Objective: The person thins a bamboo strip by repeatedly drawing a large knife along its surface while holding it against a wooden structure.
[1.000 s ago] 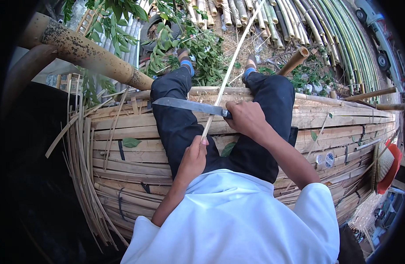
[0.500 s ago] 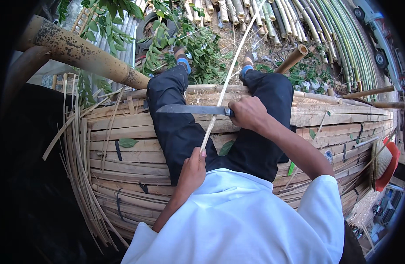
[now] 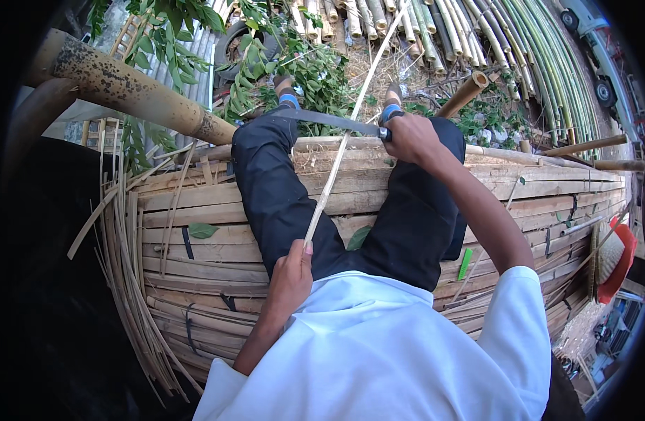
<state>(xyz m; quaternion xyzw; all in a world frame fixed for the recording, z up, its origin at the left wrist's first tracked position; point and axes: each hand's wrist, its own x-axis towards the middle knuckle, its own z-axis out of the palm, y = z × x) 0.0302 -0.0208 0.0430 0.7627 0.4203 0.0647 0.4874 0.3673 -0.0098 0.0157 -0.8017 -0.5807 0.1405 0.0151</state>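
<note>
My left hand (image 3: 291,275) is closed round the near end of a long, pale bamboo strip (image 3: 328,188), close to my waist. From there the strip slants away between my knees toward the far bamboo poles. Out past my right knee, my right hand (image 3: 411,137) grips the handle of a long knife (image 3: 327,121). Its blade points left and crosses the strip, level with my knees. Whether the edge bites into the strip cannot be made out.
I sit on stacked split bamboo slats (image 3: 196,212). Thin strips (image 3: 129,281) hang in a bundle at left. A thick bamboo pole (image 3: 133,88) juts in at upper left, and a cut bamboo stub (image 3: 464,95) rises ahead. Beyond lie leafy branches (image 3: 322,88), a tyre (image 3: 242,49) and bamboo poles (image 3: 501,42).
My right hand and the knife have moved away from me along the strip, and the blade has tilted. My left hand has shifted slightly left and nearer my body, still holding the strip.
</note>
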